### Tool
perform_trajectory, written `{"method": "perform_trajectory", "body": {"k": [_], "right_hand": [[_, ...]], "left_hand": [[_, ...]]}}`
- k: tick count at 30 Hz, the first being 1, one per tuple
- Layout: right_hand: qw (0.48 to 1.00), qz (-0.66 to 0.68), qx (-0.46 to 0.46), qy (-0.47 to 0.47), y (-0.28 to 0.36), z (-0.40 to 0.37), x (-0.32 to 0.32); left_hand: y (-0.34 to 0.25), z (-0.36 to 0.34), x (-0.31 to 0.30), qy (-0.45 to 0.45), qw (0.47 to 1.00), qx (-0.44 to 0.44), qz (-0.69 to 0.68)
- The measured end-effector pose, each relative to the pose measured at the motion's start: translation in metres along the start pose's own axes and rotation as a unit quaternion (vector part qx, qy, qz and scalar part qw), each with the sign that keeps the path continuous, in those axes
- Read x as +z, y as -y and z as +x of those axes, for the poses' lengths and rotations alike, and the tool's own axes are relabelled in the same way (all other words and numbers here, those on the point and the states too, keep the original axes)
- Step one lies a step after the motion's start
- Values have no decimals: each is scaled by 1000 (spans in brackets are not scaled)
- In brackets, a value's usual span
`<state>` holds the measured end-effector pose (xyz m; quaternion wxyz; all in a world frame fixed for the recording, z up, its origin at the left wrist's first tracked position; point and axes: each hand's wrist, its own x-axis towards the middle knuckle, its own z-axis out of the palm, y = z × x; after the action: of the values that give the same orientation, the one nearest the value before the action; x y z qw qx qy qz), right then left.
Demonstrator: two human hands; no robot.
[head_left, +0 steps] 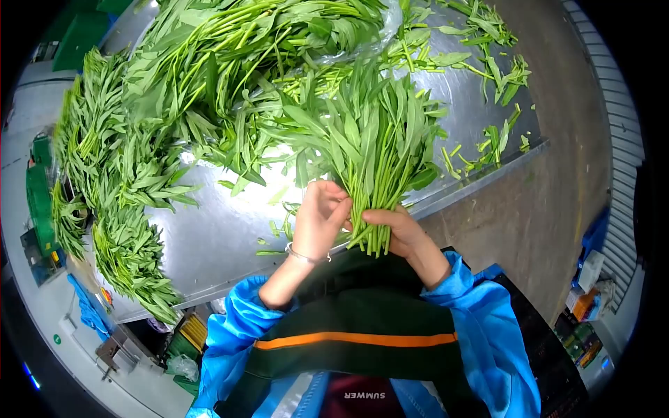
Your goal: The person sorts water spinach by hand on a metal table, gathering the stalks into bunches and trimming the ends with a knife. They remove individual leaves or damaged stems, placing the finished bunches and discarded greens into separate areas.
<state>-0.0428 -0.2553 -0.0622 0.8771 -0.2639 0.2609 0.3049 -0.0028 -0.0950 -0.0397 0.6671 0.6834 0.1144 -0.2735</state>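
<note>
A bunch of water spinach (380,150) stands upright in front of me, leaves pointing away and cut stems toward my body. My right hand (401,230) is wrapped round its lower stems, the thumb lying across the front. At the left side of the same stems is my left hand (322,212), wearing a bracelet, its fingers curled and the thumb bent in against them. Whatever may be between those fingertips is hidden. Both hands are above the near edge of the metal table (209,233).
A large heap of water spinach (244,49) covers the table's far side, and smaller bunches (132,244) line its left. Loose leaves and stem pieces (491,146) lie at the right edge. Green crates (42,195) stand beyond the left side; a ribbed shutter (613,125) is far right.
</note>
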Motion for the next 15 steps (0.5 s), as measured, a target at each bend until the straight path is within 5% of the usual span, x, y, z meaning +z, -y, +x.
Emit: {"method": "perform_trajectory", "body": {"k": [1,2,6,9,13,15], "right_hand": [[1000,-17,-5,-5,2,-1,2],[999,-33,-10,-11,2,-2,3],[994,-102,-24,-13,-3,-4,6],[997,-68,-18,-30,-4,-1,1],[997,52,11,-56,3,-1,13],[995,88,10,-55,4,0,16]], "left_hand": [[-4,-1,0,-9,999,9,38],[-1,2,1,-68,956,192,211],[-12,12,11,-12,951,152,270],[6,13,5,16,1000,17,-7],[15,-18,-1,-16,988,130,-78],[13,-32,-8,49,991,73,-102]]}}
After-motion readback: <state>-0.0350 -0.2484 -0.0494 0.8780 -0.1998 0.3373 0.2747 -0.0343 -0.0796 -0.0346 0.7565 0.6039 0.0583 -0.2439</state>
